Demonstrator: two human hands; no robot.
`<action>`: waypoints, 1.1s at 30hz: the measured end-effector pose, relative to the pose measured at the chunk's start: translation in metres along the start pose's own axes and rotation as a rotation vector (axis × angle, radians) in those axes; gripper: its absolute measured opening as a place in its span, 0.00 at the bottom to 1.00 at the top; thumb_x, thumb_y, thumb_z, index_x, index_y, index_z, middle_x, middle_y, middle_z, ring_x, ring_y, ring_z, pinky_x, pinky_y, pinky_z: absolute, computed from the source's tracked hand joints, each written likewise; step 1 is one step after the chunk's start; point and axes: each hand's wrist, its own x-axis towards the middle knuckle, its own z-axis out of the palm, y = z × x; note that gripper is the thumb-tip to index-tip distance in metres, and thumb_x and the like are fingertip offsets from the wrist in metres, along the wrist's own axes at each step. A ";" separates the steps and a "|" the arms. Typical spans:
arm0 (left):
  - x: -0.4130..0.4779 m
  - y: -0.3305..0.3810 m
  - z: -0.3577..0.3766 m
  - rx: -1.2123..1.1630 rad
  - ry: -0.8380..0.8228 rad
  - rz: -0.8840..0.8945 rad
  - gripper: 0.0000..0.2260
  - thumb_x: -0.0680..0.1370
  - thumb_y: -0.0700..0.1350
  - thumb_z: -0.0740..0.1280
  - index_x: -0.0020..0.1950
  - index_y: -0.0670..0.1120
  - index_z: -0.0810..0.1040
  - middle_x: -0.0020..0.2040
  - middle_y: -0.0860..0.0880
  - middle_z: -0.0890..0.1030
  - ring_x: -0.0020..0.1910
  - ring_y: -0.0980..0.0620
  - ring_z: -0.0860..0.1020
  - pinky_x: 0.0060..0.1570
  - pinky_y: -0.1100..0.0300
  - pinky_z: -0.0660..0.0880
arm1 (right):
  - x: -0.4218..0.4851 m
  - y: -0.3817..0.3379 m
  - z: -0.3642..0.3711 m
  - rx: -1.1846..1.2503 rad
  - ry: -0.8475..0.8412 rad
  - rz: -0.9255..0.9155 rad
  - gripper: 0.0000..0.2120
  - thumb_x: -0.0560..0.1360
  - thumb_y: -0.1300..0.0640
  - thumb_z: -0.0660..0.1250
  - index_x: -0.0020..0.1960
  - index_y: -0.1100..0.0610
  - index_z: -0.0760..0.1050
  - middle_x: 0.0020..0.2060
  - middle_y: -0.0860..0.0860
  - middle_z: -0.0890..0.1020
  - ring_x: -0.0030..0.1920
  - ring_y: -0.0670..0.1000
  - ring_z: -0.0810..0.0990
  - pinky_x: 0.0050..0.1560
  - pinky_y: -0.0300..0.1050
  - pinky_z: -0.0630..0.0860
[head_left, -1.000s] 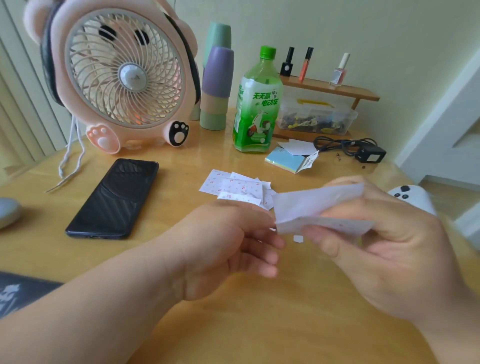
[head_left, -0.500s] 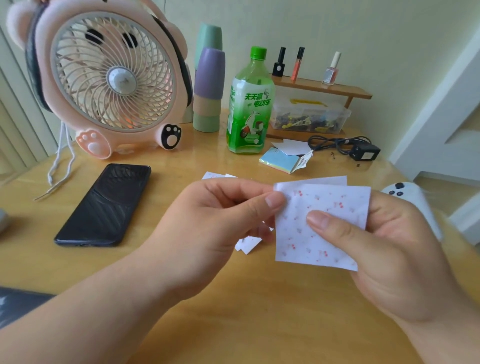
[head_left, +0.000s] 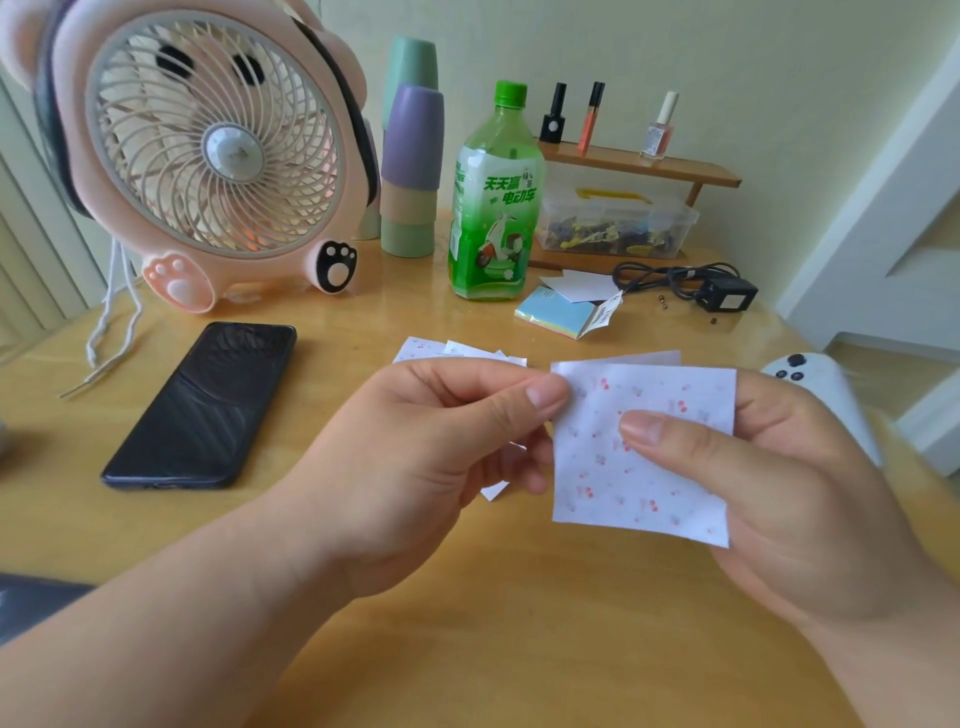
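**Both hands pinch a small printed paper square above the surface**

Left hand: thumb and curled fingers pinch the upper left corner of the paper square. Right hand: thumb pressed on the front face near the middle, fingers behind as backing, so it grips the right half. The paper is held up between the two hands, off the surface, face toward the camera.

Paper: white with tiny red and grey marks. A second edge peeks out along the top, so it looks folded or doubled; can't tell which.

Handling, as a judgement: next to no weight, thin, limp past the fingers. It creases at once and tears if the hands pull apart. Not slippery, so a light pinch is enough. Best hold is at corners or edges with thumb in front and fingers behind, as here. For a fold, keep one hand at a corner and run the other thumb along the line. Squeezing the middle would crumple it.

Outward from the hands:
- Loose paper pieces of the same print, just beyond the left hand, partly hidden by it.
- Black phone, flat, left of the left hand.
- White device with dark buttons, just behind the right hand.
- Coloured paper pad and green bottle, further beyond the hands.
- Pink fan, far beyond the left hand; its airflow could flutter the sheet if it runs, and I can't tell whether it does.
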 end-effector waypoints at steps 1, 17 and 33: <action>0.000 -0.001 0.000 0.015 0.002 -0.012 0.06 0.72 0.46 0.76 0.40 0.44 0.87 0.36 0.42 0.80 0.33 0.46 0.75 0.43 0.48 0.68 | 0.001 0.000 0.000 -0.042 -0.007 -0.022 0.17 0.72 0.56 0.74 0.58 0.63 0.83 0.54 0.63 0.85 0.56 0.67 0.84 0.58 0.69 0.79; 0.000 -0.001 0.004 -0.158 0.001 -0.247 0.02 0.69 0.38 0.73 0.37 0.42 0.84 0.33 0.46 0.76 0.31 0.52 0.72 0.34 0.60 0.70 | 0.001 -0.002 0.003 -0.345 -0.040 -0.167 0.03 0.69 0.57 0.77 0.41 0.49 0.86 0.55 0.49 0.83 0.64 0.48 0.79 0.58 0.37 0.75; -0.003 -0.001 0.012 -0.157 0.034 -0.155 0.07 0.69 0.45 0.72 0.38 0.40 0.83 0.33 0.47 0.78 0.30 0.53 0.73 0.31 0.63 0.73 | 0.002 0.002 0.003 -0.398 0.158 -0.118 0.08 0.68 0.48 0.77 0.42 0.52 0.86 0.48 0.48 0.86 0.54 0.50 0.84 0.58 0.48 0.77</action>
